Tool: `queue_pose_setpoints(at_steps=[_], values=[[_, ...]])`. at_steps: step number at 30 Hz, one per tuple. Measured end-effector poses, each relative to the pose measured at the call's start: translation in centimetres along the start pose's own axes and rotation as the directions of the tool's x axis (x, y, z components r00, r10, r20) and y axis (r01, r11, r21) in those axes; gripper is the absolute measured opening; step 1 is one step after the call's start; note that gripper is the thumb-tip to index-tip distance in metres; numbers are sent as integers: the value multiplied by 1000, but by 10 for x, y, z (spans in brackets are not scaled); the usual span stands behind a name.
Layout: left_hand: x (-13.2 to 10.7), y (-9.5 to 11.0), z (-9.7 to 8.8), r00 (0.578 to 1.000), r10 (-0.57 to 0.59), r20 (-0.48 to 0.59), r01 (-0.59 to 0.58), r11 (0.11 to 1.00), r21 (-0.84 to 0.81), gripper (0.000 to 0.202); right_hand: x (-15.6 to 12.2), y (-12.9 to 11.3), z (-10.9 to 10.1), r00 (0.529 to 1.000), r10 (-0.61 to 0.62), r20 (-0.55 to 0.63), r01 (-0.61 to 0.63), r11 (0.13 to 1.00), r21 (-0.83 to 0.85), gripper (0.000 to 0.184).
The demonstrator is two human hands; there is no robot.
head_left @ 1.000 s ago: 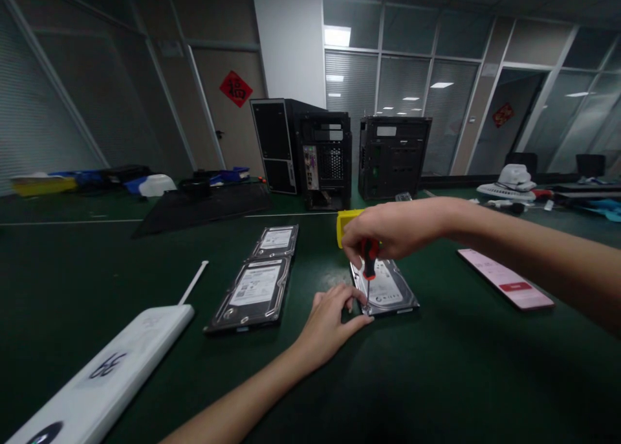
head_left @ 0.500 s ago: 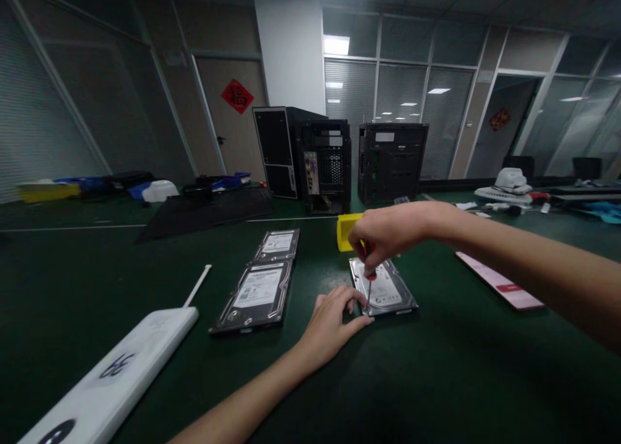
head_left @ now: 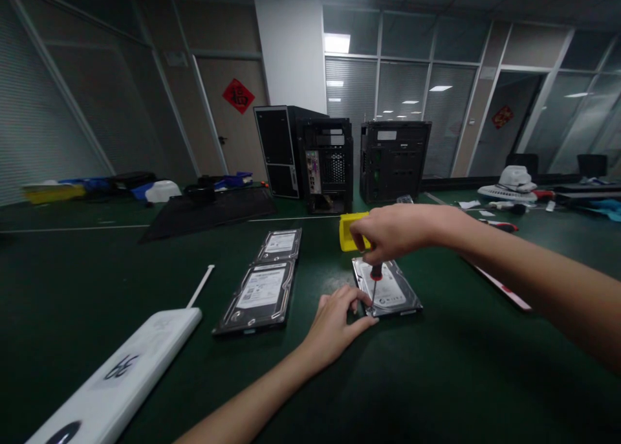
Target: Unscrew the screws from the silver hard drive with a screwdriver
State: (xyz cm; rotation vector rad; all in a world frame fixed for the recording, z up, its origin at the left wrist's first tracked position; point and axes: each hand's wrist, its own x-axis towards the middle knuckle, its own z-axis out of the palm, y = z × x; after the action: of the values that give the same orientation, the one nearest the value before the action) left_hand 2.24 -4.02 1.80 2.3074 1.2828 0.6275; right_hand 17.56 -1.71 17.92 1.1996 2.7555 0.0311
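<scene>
My right hand (head_left: 391, 232) grips the top of a screwdriver (head_left: 376, 274) with a red and black handle. The shaft stands nearly upright, its tip at the near left corner of a hard drive (head_left: 396, 290). At that same corner, my left hand (head_left: 334, 321) has its thumb and forefinger on either side, holding the drive against the table. The drive lies flat, label side up. Whatever is under the screwdriver tip is too small to make out. Just behind the drive stands a yellow holder (head_left: 345, 233), partly hidden by my right hand.
Left of my hands lie two more hard drives, a near one (head_left: 259, 295) and a far one (head_left: 279, 244). A white device (head_left: 126, 366) marked 39 is at front left. Computer cases (head_left: 395, 162) stand behind. A pink flat object (head_left: 504, 287) lies partly under my right forearm.
My right fingers have shifted up the screwdriver, so more handle shows below them. My right forearm now covers more of the pink object. My left hand keeps its place on the drive.
</scene>
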Motion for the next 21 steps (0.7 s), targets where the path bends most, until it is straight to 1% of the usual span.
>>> queue_pose_setpoints(at_steps=[3,6,8,11,14,16,17,19,20,21], values=[[0,-1,1,1000,5,-3,-5,1000,7,25,-3,6,-1,997,-71,10,69,989,127,32],[1,-2,1,1000,9,-4,-9,1000,8,25,-4,13,-1,987,-161,25,149,952,266,25],[1,-3,1,1000,7,-4,-7,1000,10,26,-4,17,0,982,-186,17,169,926,338,23],[2,-3,2,1000,8,0,-8,1000,11,25,-4,22,4,981,-177,-82,195,886,422,25],[3,-3,2,1000,6,12,-6,1000,15,24,-6,29,12,970,-129,-205,222,816,534,35],[4,-3,1,1000,0,17,0,1000,15,24,-10,35,18,963,-94,-253,238,735,635,42],[4,-3,1,1000,-5,19,5,1000,14,24,-13,38,22,960,-77,-270,249,677,692,44],[3,-2,0,1000,-17,24,17,1000,8,24,-23,45,31,952,-24,-304,270,533,802,46],[3,-2,0,999,-22,28,22,1000,6,24,-30,49,37,946,28,-322,274,458,845,46],[3,-1,-1,999,-26,33,26,1000,4,24,-38,53,43,934,107,-341,275,393,878,46]])
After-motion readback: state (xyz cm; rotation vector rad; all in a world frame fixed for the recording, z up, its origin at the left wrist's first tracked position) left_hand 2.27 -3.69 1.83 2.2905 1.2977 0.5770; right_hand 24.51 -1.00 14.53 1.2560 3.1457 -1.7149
